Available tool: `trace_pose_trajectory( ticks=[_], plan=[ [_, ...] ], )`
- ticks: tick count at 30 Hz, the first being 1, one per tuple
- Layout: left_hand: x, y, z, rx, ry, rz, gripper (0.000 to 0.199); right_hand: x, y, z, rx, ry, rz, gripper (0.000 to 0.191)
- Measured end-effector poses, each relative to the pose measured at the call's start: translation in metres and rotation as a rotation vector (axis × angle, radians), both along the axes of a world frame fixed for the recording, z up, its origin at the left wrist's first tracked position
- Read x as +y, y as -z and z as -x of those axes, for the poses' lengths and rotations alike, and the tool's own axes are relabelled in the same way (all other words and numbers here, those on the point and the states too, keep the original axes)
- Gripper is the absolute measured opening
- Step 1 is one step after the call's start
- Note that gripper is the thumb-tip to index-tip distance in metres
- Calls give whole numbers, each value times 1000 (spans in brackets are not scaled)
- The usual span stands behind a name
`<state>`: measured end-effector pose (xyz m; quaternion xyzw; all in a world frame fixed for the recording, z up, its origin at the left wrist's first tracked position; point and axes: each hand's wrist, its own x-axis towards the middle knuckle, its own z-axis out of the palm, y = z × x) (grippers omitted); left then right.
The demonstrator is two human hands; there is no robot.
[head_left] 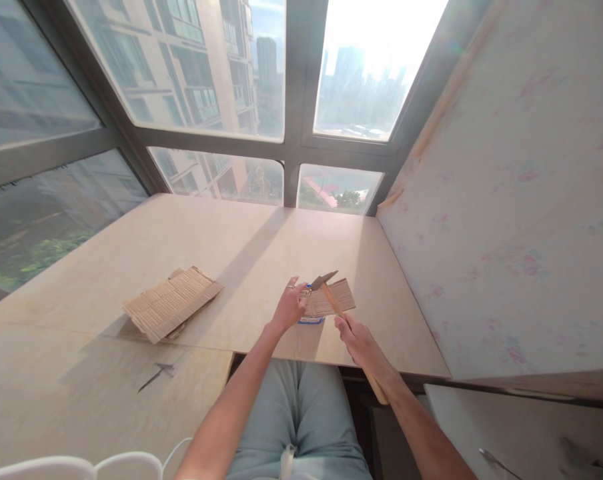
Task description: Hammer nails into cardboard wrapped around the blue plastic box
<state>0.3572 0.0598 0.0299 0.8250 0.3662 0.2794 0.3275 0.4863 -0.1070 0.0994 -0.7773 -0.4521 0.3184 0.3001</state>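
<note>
My right hand (354, 337) is wrapped round the wooden handle of a hammer (333, 298). The hammer's dark metal head is over a piece of corrugated cardboard (342, 297), close to the fingertips of my left hand (290, 307). That left hand rests at the cardboard's left edge with thumb and fingers drawn together, and one finger with a ring sticks up. What it pinches is too small to make out. Beneath the cardboard lies a flat blue-edged object (311, 321), mostly covered.
A stack of corrugated cardboard pieces (171, 303) lies left on the pale countertop (276, 243). Nearer me are several thin dark metal pieces (156, 376), perhaps nails. White rounded rims (126, 463) show at lower left. Windows (216, 173) stand behind, a floral wall (511, 220) at right.
</note>
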Motion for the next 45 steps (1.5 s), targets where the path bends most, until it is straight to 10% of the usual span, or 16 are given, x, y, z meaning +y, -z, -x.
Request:
trace_pose_trajectory(
  ticks=[8, 45],
  plan=[
    [7, -10, -6, 3, 81, -12, 18, 3, -2, 2, -76, -9, -28, 33],
    [17, -3, 2, -182, 22, 217, 14, 2, 4, 4, 160, 123, 38, 32]
  ],
)
